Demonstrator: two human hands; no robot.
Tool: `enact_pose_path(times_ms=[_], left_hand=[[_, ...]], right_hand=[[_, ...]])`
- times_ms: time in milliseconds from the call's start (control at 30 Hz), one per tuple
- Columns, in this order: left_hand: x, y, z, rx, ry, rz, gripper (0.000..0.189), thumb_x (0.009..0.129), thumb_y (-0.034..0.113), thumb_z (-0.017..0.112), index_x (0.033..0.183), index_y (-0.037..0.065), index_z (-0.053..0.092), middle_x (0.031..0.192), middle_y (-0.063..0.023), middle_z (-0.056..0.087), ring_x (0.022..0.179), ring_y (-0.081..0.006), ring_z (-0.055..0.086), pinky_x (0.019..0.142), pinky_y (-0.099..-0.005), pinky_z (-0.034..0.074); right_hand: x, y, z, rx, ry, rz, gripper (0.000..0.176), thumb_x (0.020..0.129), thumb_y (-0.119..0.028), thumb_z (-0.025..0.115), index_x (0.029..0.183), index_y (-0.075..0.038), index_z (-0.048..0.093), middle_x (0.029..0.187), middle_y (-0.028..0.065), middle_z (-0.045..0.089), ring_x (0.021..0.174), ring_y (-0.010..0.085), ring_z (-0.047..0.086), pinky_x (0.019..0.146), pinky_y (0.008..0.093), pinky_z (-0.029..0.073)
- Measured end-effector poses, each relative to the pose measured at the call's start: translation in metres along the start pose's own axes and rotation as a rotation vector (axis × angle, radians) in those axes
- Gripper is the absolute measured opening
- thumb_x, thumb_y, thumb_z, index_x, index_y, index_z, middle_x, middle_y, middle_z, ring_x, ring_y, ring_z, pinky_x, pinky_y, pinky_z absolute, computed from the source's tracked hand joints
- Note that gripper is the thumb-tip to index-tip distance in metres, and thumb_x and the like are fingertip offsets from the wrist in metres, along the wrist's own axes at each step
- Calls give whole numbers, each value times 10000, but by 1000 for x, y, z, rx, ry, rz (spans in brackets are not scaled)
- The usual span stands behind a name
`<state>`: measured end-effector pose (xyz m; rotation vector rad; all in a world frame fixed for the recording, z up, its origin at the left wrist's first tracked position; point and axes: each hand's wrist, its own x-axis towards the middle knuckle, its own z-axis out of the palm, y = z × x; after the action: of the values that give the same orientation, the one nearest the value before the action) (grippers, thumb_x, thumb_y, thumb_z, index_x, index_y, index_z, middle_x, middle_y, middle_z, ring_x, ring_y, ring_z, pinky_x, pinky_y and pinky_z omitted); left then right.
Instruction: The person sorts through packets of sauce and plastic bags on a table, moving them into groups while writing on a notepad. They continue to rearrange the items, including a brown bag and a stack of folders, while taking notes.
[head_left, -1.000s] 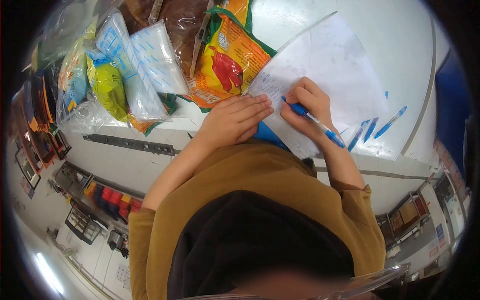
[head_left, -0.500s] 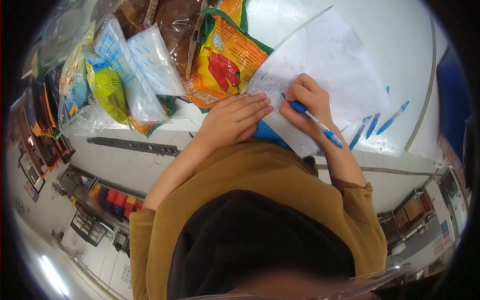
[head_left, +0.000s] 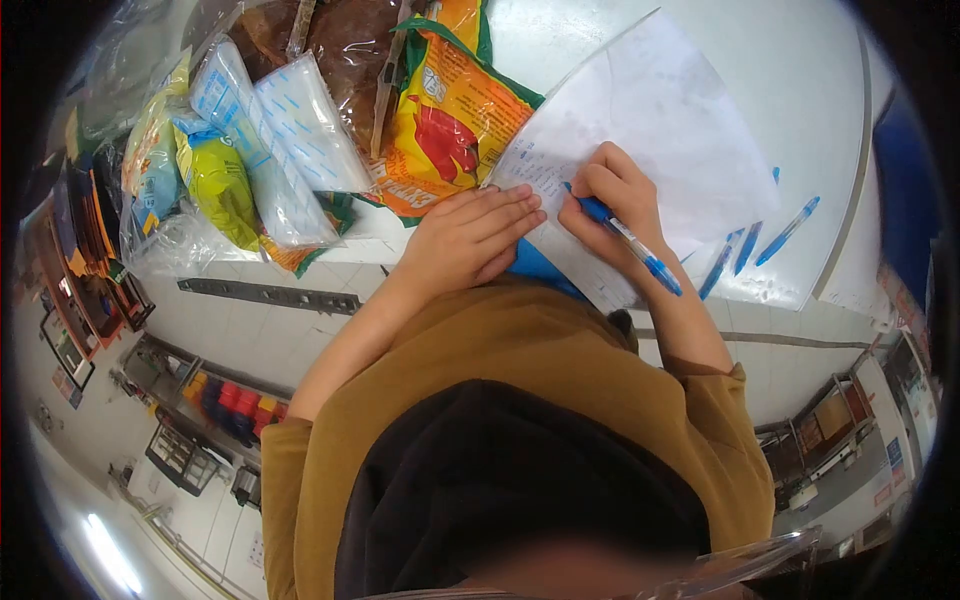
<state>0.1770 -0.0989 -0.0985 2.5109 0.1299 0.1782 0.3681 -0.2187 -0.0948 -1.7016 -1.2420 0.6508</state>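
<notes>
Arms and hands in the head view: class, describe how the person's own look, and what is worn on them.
The left hand and right hand are bare: no gloves, and no ring, watch or bracelet shows. Both forearms are uncovered. The left sleeve and right sleeve are plain mustard-brown cloth without print, ending about the elbow.

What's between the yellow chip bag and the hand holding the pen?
Head view: only a handwritten corner of the white paper, between yellow chip bag and right hand.

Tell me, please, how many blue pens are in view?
4: one pen in the right hand on the paper, three loose on the table beside it. More may be hidden.
</notes>
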Motion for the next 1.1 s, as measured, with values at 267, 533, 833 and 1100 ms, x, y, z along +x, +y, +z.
enact_pose_path(times_ms=[267, 533, 833, 1100], left_hand=[[0, 0, 0, -6, -1, -4, 495, 728, 79, 683, 1217, 144, 638, 1258, -9, 626, 1186, -173, 584, 952, -356, 468], [0, 1, 0, -16, 0, -9, 484, 724, 75, 685, 1202, 135, 641, 1246, -13, 633, 1182, -178, 590, 947, -357, 474], [0, 0, 1, -20, -3, -9, 480, 723, 68, 682, 1197, 130, 643, 1242, -18, 634, 1186, -181, 588, 951, -357, 472], [0, 0, 0, -15, -1, -9, 473, 732, 70, 677, 1200, 128, 642, 1244, -18, 633, 1185, -181, 588, 950, -356, 470]], right_hand=[[-2, 2, 1, 36, 7, -1, 187, 661, 57, 677, 714, -25, 517, 748, 80, 488, 610, 191, 496, 535, 275, 403], [0, 1, -2, 50, 9, -1, 185, 661, 58, 674, 712, -23, 516, 752, 83, 512, 626, 194, 518, 548, 270, 416], [-2, 3, 0, 8, 22, 16, 178, 672, 49, 686, 729, -16, 530, 756, 87, 526, 631, 189, 537, 552, 270, 425], [-1, 2, 2, -18, 47, 20, 175, 673, 40, 682, 729, -21, 527, 749, 81, 513, 619, 181, 520, 548, 268, 422]])
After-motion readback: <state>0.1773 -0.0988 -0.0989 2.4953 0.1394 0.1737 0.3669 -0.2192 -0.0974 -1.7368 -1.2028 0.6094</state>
